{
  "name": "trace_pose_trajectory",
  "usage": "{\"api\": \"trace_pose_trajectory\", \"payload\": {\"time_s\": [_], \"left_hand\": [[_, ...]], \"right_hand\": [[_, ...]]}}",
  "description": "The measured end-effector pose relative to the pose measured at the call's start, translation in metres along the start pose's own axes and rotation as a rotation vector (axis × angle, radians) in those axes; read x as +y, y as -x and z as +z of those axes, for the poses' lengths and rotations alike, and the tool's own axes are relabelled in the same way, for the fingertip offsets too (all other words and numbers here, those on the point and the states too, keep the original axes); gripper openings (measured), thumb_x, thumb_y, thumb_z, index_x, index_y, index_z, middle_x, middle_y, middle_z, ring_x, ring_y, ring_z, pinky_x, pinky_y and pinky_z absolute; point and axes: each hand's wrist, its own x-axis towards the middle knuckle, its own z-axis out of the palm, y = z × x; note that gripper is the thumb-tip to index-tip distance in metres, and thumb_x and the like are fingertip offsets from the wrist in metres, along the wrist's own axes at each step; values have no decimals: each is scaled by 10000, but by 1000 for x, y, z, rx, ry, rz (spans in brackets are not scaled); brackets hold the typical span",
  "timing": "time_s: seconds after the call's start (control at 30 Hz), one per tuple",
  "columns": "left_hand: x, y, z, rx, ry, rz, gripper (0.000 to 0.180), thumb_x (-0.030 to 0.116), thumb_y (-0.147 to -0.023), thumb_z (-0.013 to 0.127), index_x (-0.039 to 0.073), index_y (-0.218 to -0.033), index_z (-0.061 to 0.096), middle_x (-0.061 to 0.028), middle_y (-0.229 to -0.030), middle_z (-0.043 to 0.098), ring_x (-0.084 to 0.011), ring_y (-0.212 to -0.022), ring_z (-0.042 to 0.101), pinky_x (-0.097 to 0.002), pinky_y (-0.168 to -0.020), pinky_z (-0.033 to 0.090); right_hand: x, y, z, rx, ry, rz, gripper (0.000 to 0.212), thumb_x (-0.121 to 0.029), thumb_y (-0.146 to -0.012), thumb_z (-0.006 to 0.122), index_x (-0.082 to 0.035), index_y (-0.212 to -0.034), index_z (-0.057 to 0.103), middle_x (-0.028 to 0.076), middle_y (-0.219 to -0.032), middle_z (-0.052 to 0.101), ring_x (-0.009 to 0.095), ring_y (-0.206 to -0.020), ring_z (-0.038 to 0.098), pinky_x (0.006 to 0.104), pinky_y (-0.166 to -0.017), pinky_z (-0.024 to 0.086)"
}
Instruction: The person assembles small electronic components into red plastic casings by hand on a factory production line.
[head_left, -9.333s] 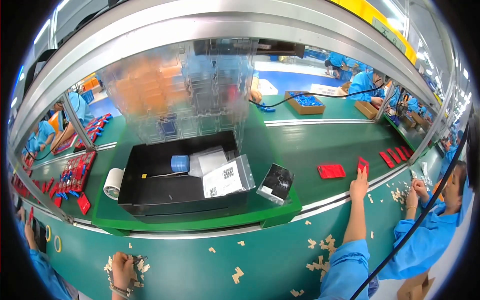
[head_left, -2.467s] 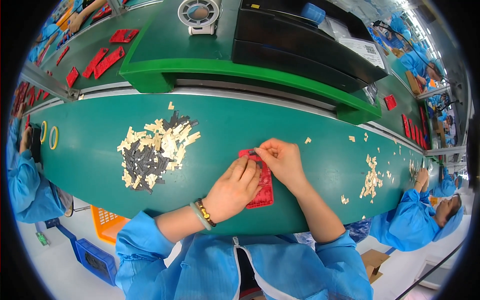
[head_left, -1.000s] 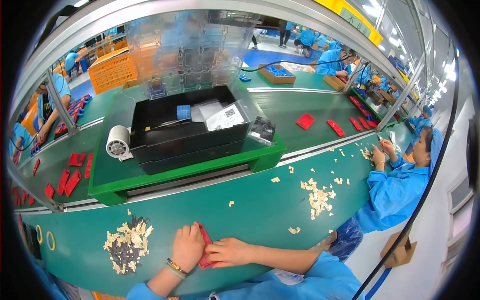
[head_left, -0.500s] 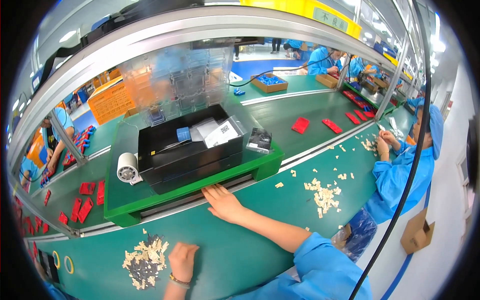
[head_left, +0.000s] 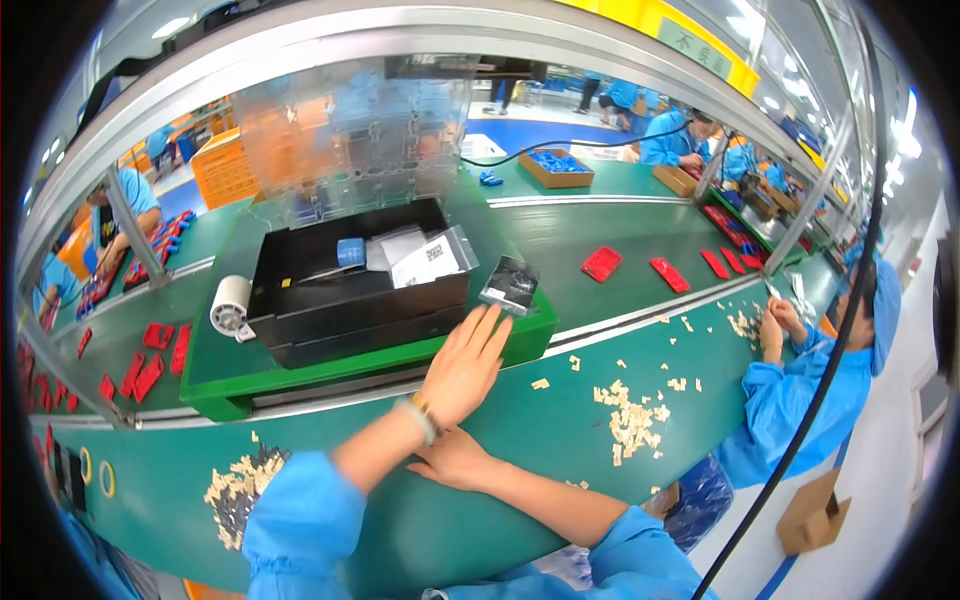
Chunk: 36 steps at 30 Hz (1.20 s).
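Note:
My left hand (head_left: 466,366), with a bracelet at its wrist, stretches forward over the front edge of the green stand (head_left: 535,335). Its fingers are extended, their tips at the lower edge of a small clear bag with dark contents (head_left: 512,283); I cannot tell whether they touch it. Below the left wrist, my right hand (head_left: 458,462) is low over the green bench; the left forearm hides its fingers. Left of my left sleeve lies a pile of small cream and dark pieces (head_left: 236,492), partly covered by the sleeve.
The stand carries a black tray (head_left: 360,305) with a blue roll and clear bags, plus a white cylinder (head_left: 231,304). Another pile of cream pieces (head_left: 632,422) lies right. Red parts (head_left: 602,264) sit on the belt behind. A co-worker (head_left: 815,350) handles small pieces at right.
My left hand has moved from beside the mixed pile up and right to the small bag. My right hand has drawn back from the stand's front edge toward me. The view has shifted slightly.

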Motion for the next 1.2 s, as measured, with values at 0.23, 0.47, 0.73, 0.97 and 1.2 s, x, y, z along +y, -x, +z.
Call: {"api": "trace_pose_trajectory", "payload": {"time_s": [0.23, 0.47, 0.73, 0.97, 1.2], "left_hand": [[0, -64, 45, -82, -176, -73, 480, 286, -858, 629, -13, -1222, 534, -190, -1310, 495, -341, -1254, 412, -434, -1050, 336], [5, -53, 39, 3, -408, -77, 575, 383, -844, 629, -85, -1172, 565, -204, -1209, 524, -312, -1175, 450, -408, -1029, 337], [13, -35, 0, -16, -137, 57, 454, 108, -767, 592, -74, -1176, 510, -175, -1120, 543, -307, -1072, 546, -353, -869, 497], [6, 151, -108, -91, 84, -172, 169, 17, -702, 673, 69, -862, 671, -62, -754, 597, -247, -689, 606, -343, -568, 513], [-34, 319, -168, 363, 527, -1376, 78, -13, -888, 577, -21, -923, 646, -22, -744, 593, -107, -683, 573, -274, -588, 478]], "right_hand": [[7, 5, -9, 32, 129, -104, 538, -381, -890, 581, -60, -1313, 493, 166, -1345, 473, 341, -1318, 373, 475, -1126, 252], [15, 6, -5, 42, 77, -108, 528, -384, -869, 614, -61, -1277, 526, 173, -1329, 481, 357, -1293, 394, 467, -1111, 273], [24, 49, -46, 11, 409, -37, 658, -534, -855, 566, -158, -1385, 465, 168, -1423, 420, 353, -1349, 348, 535, -1118, 219], [99, 150, -128, 84, 505, 487, 575, -396, -913, 567, -105, -1391, 436, 184, -1456, 396, 367, -1334, 389, 547, -1146, 176], [103, 149, -161, 463, 318, 664, 358, -140, -833, 659, -125, -1183, 583, 109, -1199, 536, 322, -834, 639, 419, -731, 529]]}}
